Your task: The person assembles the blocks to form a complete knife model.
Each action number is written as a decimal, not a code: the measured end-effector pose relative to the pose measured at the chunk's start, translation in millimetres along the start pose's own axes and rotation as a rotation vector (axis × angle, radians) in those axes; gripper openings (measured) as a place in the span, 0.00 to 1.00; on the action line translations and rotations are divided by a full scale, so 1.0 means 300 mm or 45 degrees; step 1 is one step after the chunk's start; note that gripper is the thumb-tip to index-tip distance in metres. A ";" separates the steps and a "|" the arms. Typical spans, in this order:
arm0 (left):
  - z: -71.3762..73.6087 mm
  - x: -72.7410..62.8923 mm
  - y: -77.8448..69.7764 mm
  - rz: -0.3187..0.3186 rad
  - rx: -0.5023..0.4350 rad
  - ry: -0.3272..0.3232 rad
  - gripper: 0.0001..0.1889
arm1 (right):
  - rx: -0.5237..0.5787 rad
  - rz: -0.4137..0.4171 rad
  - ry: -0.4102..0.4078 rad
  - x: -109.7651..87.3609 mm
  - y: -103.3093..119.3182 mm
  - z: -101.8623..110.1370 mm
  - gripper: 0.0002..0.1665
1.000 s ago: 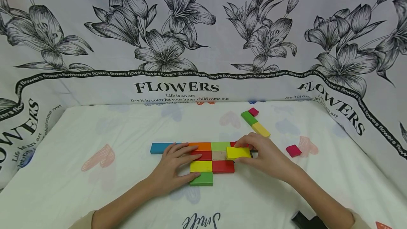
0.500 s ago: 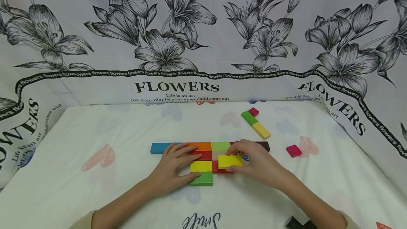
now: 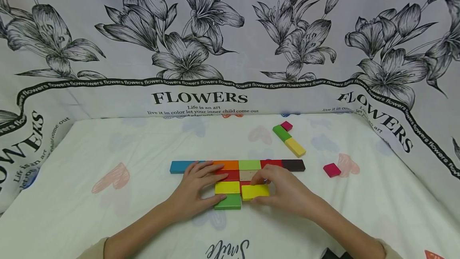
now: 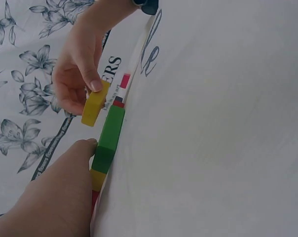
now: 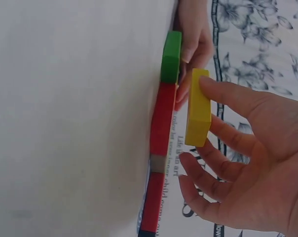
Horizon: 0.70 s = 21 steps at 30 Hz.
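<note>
A yellow block (image 3: 255, 192) is pinched between the thumb and fingers of my right hand (image 3: 287, 191). In the right wrist view that yellow block (image 5: 198, 108) hangs raised above the row of blocks. In the head view it overlaps a red block, just right of the green block (image 3: 228, 202). My left hand (image 3: 197, 185) lies with spread fingers over the left part of the flat block arrangement, thumb tip at the green block. Its fingers rest across a red block (image 3: 230, 176) and near an orange block (image 3: 228, 165). Another yellow block (image 3: 227, 188) shows beside the thumb.
The top row runs from a blue block (image 3: 181, 167) to a dark block (image 3: 294, 166). Loose green (image 3: 282, 133), yellow (image 3: 295, 147) and pink blocks (image 3: 332, 170) lie at the back right. A black object (image 3: 330, 253) sits by the right forearm.
My right hand has carried the yellow block toward me and slightly left, from beside the top rows to over the lower red block. The left hand has stayed in place.
</note>
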<state>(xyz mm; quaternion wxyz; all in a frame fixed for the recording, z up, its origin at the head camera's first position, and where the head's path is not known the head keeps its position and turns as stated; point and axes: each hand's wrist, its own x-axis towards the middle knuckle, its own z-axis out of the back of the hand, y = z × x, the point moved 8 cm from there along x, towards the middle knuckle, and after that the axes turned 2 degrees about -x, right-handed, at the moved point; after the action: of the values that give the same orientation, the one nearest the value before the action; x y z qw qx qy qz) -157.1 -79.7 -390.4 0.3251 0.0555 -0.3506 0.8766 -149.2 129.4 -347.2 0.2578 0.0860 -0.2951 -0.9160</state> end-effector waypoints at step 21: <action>-0.003 0.000 0.000 -0.020 0.003 -0.012 0.28 | -0.014 -0.047 0.050 0.006 -0.010 -0.047 0.19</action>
<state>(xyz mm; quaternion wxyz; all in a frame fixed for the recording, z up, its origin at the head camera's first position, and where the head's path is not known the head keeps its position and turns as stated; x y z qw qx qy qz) -157.1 -79.1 -391.2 0.3300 0.0629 -0.3506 0.8742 -147.5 123.7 -360.4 0.2471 0.1082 -0.2833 -0.9203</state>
